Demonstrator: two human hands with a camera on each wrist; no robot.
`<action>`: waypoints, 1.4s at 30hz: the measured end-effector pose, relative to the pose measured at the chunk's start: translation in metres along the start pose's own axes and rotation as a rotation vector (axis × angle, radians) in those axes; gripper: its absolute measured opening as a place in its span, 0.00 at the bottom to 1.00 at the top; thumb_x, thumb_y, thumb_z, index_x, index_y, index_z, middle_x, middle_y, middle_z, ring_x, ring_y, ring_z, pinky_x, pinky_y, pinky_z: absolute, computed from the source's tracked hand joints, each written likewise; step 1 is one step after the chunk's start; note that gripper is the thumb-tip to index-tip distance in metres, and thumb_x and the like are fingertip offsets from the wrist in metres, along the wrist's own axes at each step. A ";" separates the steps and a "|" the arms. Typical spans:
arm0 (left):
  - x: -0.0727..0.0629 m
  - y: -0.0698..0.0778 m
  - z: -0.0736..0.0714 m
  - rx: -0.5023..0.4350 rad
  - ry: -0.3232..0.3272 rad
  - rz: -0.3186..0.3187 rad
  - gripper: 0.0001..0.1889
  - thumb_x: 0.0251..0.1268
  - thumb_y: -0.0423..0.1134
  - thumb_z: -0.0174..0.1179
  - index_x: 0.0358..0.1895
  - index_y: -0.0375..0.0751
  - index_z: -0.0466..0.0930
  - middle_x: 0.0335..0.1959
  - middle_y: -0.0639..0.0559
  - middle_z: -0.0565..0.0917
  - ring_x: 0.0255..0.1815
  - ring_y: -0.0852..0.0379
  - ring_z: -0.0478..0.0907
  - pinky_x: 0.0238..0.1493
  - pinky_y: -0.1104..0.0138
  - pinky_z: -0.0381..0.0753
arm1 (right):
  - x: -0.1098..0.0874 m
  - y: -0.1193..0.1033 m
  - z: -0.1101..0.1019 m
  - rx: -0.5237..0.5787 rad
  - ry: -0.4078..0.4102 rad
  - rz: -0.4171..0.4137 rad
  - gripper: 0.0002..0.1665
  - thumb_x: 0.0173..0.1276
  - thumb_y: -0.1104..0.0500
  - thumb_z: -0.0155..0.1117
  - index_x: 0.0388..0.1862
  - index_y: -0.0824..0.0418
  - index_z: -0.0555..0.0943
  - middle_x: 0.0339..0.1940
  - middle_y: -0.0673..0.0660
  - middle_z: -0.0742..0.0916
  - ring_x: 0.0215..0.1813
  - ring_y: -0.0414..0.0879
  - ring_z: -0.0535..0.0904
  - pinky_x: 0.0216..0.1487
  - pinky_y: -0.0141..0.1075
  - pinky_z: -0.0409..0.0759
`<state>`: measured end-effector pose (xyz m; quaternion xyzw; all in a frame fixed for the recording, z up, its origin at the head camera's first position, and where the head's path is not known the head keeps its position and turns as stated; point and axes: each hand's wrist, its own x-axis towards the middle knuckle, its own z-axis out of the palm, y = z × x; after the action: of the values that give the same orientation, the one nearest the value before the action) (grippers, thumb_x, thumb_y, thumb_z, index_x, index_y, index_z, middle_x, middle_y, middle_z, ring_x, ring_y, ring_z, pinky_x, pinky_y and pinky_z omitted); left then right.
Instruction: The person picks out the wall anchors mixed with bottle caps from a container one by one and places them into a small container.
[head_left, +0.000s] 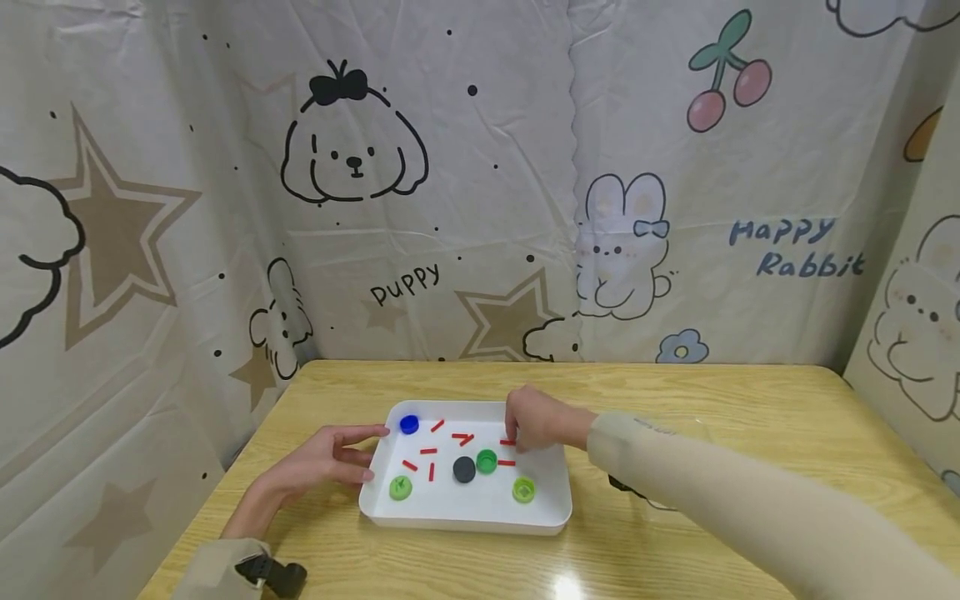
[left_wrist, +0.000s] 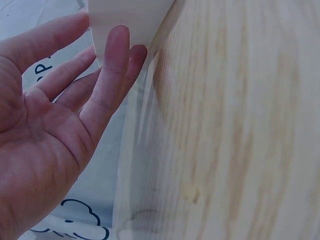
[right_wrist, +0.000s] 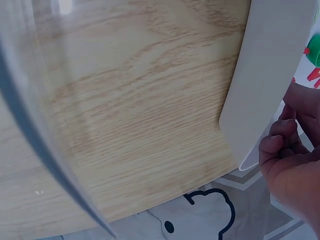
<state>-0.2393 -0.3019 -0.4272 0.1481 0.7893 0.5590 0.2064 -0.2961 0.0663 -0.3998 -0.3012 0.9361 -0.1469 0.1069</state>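
A shallow white tray [head_left: 457, 523] sits on the table with several short red sticks [head_left: 428, 451] scattered inside. My left hand [head_left: 330, 458] is at the tray's left side, its fairly straight fingers [left_wrist: 115, 55] against the outer wall. Reaching over the right wall, my right hand [head_left: 534, 419] has curled fingers and pinches a red stick [head_left: 507, 442] low inside the tray. Only a bit of that stick shows at the fingertips in the right wrist view. Another red stick [head_left: 506, 462] lies just nearer to me.
The tray also holds round caps: blue [head_left: 408, 424], black [head_left: 464, 469], dark green [head_left: 487, 461], light green [head_left: 401, 487] and yellow-green [head_left: 523, 489]. Right of the tray, partly behind my right forearm, stands a clear container [right_wrist: 45, 130]. A printed curtain hangs behind the wooden table [head_left: 600, 567].
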 end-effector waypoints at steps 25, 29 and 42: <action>-0.001 0.001 0.000 0.020 0.010 -0.016 0.39 0.65 0.31 0.72 0.78 0.30 0.67 0.77 0.27 0.66 0.69 0.31 0.76 0.56 0.51 0.86 | -0.004 0.002 0.006 0.224 0.039 0.092 0.09 0.59 0.74 0.79 0.32 0.60 0.93 0.29 0.49 0.88 0.34 0.45 0.81 0.40 0.38 0.85; -0.001 0.002 0.000 0.017 0.009 -0.016 0.39 0.65 0.31 0.72 0.78 0.30 0.66 0.77 0.27 0.66 0.69 0.31 0.75 0.56 0.51 0.86 | -0.005 0.001 0.006 0.230 0.049 0.095 0.09 0.59 0.74 0.79 0.31 0.61 0.92 0.28 0.50 0.88 0.33 0.45 0.81 0.40 0.38 0.85; 0.000 0.001 0.001 0.008 0.005 -0.012 0.40 0.65 0.31 0.72 0.78 0.29 0.66 0.77 0.27 0.66 0.69 0.30 0.75 0.55 0.51 0.86 | -0.005 0.002 0.009 0.243 0.068 0.075 0.11 0.59 0.75 0.78 0.27 0.60 0.91 0.25 0.49 0.87 0.31 0.44 0.81 0.37 0.37 0.84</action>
<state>-0.2389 -0.3008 -0.4260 0.1427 0.7930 0.5547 0.2075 -0.2907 0.0691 -0.4084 -0.2453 0.9251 -0.2655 0.1161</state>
